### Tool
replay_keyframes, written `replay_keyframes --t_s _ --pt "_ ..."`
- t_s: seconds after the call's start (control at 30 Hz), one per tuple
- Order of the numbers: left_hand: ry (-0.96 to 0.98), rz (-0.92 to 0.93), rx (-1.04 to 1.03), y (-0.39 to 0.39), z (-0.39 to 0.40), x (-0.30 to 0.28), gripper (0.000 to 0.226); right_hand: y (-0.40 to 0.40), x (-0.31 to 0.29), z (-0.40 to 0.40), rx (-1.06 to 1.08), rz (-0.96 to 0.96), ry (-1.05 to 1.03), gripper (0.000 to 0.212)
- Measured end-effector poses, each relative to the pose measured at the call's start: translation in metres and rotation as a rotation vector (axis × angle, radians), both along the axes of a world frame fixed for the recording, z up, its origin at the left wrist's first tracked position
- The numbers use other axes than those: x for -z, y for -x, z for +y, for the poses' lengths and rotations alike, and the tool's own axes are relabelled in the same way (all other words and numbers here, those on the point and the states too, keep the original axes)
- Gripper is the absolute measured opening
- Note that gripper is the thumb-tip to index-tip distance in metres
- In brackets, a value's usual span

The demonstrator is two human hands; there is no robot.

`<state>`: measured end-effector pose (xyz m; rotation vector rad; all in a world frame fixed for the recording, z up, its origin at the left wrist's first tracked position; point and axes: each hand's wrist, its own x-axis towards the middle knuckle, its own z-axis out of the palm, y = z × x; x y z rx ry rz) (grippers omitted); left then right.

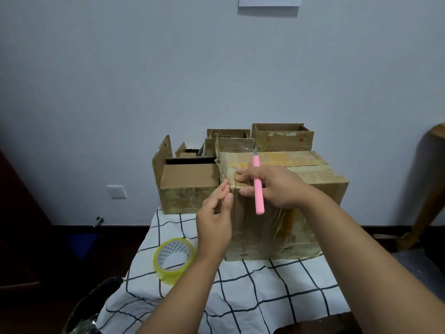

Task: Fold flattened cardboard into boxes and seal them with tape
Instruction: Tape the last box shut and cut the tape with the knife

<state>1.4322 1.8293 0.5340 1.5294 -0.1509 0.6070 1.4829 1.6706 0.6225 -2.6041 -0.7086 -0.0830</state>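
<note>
Closed cardboard box (284, 203) stands on the surface (252, 292), which is covered with a white cloth with black grid lines; its top flaps are down and glossy tape runs over the top and front faces.

Right hand (272, 186) rests over the box's near left top corner. Its fingers (243, 175) lie on the top face and edge, thumb against the front face. A pink utility knife (257, 186) is held between those fingers, handle hanging down across the front, blade end pointing away over the top.

Left hand (214, 222) is just left of that corner, at the box's vertical front-left edge. Thumb and forefinger pinch a strip of clear tape (231, 189) where it wraps the corner, touching the right hand's thumb tip.

Roll of clear tape (173, 260) lies on the cloth near the left hand's wrist, apart from the box.

Behind: several open cardboard boxes (190, 186), the largest directly left of the sealed one.
</note>
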Motion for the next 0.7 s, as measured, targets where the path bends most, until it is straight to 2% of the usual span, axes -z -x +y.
replay_keyframes --t_s 0.1,0.23,0.27,0.37,0.43,0.53,0.7 --pt "-0.058 0.006 -0.008 0.000 0.002 0.005 0.027 0.002 -0.001 0.000 0.003 0.002 -0.004 0.038" --pt "-0.061 0.029 -0.010 -0.011 0.014 -0.017 0.017 0.003 -0.002 0.001 0.002 0.001 0.004 0.035" --pt "-0.115 0.060 -0.013 -0.018 0.017 -0.023 0.023 0.004 -0.002 0.001 0.001 0.003 0.005 0.037" --pt "-0.326 0.150 0.113 -0.035 0.022 -0.032 0.068 0.006 -0.002 0.002 -0.001 0.000 0.011 0.039" --pt "-0.396 0.210 0.202 -0.038 0.019 -0.030 0.083 0.006 -0.002 0.002 0.004 -0.010 0.028 0.042" --pt "-0.406 0.264 0.239 -0.040 0.014 -0.022 0.095 0.004 -0.001 0.002 0.008 -0.019 0.040 0.042" --pt "-0.378 0.321 0.266 -0.038 0.008 -0.020 0.101 0.004 -0.001 0.001 0.004 -0.021 0.038 0.039"
